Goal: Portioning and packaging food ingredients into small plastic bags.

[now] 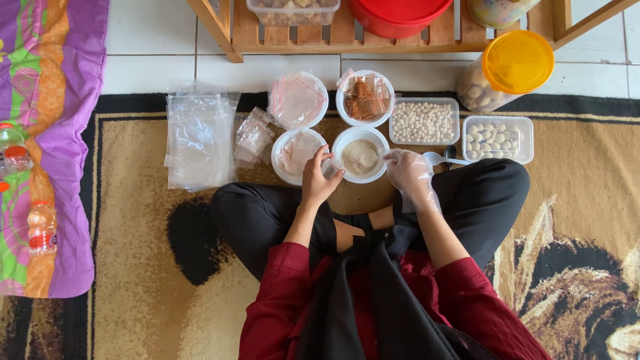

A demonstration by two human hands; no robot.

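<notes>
Setting: a brown patterned rug [133,267] with a black border, laid over white floor tiles [153,40]; a wooden rack [347,37] stood along the top edge, carrying a clear tub [293,11], a red bucket [399,15] and a jar. A purple cloth [60,100] lay at the left with bottles [41,227] on it. One person sat cross-legged in black trousers, red sleeves and a dark apron. Left hand [319,179]: bare, fingers curled and pinching a small clear bag [331,167] at the left rim of the powder bowl [361,155]. Right hand [408,172]: in a clear plastic glove, fingers bent at the bowl's right rim; whether it gripped anything could not be told. The powder bowl, white and holding pale powder, stood on the rug just ahead of the knees, between both hands. Beside it, left: a white bowl of bags [298,155]. Behind: a bowl with one larger zip bag [297,100] and a bowl of brown packets [365,98]. Right: a box of small pale balls [424,121], a box of larger pale lumps [497,139], a white spoon [437,159], and a yellow-lidded jar [508,70] lying on its side. Far left: a stack of clear bags [199,137] and small zip bags [253,137].
</notes>
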